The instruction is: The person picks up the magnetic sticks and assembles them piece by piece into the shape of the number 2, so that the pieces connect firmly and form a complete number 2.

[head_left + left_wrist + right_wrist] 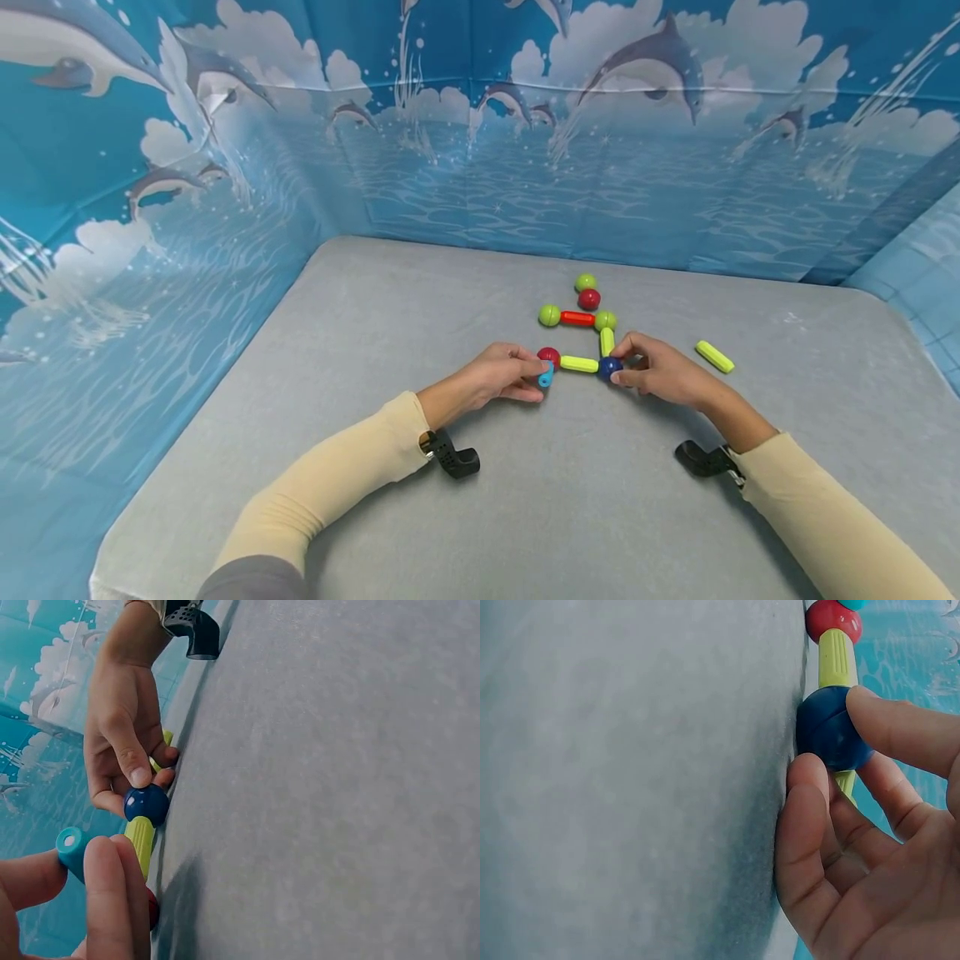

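My left hand point(501, 375) pinches a short light-blue rod point(546, 375) between thumb and fingers, right at a red ball point(549, 357). In the left wrist view the rod's round end point(70, 841) faces the camera. A yellow-green rod point(579, 364) joins the red ball to a dark-blue ball point(832, 727). My right hand point(663, 371) grips that blue ball with its thumb and fingers. From the blue ball another yellow-green rod point(607, 342) runs back to a green ball point(605, 321). A red rod point(577, 318) links it to a second green ball point(550, 315).
Behind the joined pieces lie a loose red ball point(588, 299) and a green ball point(586, 282). A separate yellow-green rod point(715, 357) lies right of my right hand. The grey table point(420, 292) is bordered by a blue dolphin-print curtain point(465, 167).
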